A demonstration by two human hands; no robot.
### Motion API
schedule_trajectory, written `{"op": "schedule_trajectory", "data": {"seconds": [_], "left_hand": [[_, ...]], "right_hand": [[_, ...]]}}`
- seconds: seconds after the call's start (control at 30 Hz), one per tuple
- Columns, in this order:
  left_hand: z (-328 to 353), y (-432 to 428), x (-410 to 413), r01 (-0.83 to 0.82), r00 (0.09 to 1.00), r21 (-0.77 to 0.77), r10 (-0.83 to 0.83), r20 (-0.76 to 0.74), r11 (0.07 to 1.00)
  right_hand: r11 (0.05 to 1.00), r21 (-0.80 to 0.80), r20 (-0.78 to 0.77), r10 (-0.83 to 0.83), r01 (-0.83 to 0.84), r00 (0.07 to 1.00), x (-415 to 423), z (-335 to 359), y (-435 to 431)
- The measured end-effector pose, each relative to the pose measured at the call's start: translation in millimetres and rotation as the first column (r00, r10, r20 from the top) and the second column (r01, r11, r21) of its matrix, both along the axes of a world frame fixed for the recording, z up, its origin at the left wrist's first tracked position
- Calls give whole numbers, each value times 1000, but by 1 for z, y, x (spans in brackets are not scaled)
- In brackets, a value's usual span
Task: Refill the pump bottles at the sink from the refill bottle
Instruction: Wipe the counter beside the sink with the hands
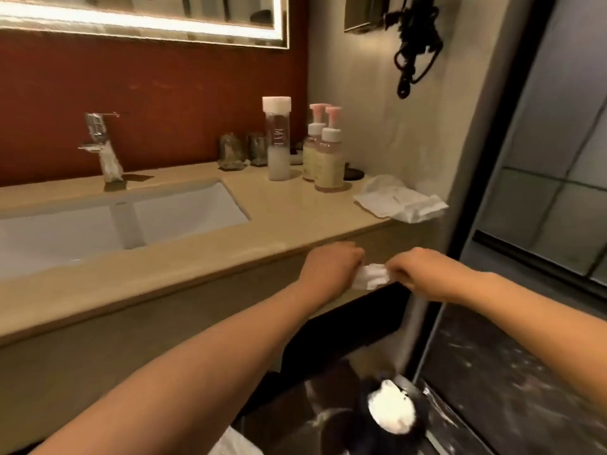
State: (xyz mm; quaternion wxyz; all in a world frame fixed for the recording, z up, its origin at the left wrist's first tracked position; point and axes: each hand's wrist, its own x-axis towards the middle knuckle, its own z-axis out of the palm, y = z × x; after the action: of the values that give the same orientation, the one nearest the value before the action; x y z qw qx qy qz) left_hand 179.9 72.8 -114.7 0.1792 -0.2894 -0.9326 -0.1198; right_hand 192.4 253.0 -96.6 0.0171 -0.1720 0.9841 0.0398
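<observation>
A tall clear refill bottle [278, 139] with a white cap stands upright at the back of the beige counter [230, 257], holding a little milky liquid. Right of it stand two pump bottles [328, 159] with pink pump heads, close together, filled with pale yellowish liquid. In front of the counter edge, below its top, my left hand [330, 267] and my right hand [415, 274] both grip a small crumpled white tissue [371, 275] stretched between them. Both hands are well clear of the bottles.
A white sink basin [98, 224] with a chrome tap [100, 146] lies to the left. Two glass tumblers [243, 151] stand behind the refill bottle. Crumpled white paper [397, 198] lies at the counter's right end. A dark bin with white waste [391, 412] sits on the floor below.
</observation>
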Motion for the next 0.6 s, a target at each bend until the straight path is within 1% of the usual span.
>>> {"op": "schedule_trajectory", "data": {"seconds": [0.03,0.13,0.27,0.33,0.5,0.6], "left_hand": [[-11,21,-1,13,999,18,-13,37,1000],[-53,70,-3,18,983,76,-32,181,997],[-111,108,-6,18,936,129,-62,345,991],[-137,119,-11,14,914,113,-59,401,993],[-183,132,-33,9,873,86,-50,485,996],[-207,134,-43,12,832,38,-31,554,999]], "right_hand": [[1000,-5,-1,-29,29,1000,4,-11,20],[991,-55,60,-118,121,991,12,-46,69],[983,-85,155,-151,166,976,16,-105,106],[974,-116,216,-164,192,962,12,-134,118],[944,-194,322,-195,266,927,-6,-186,135],[922,-223,452,-191,317,871,-15,-214,139]]}}
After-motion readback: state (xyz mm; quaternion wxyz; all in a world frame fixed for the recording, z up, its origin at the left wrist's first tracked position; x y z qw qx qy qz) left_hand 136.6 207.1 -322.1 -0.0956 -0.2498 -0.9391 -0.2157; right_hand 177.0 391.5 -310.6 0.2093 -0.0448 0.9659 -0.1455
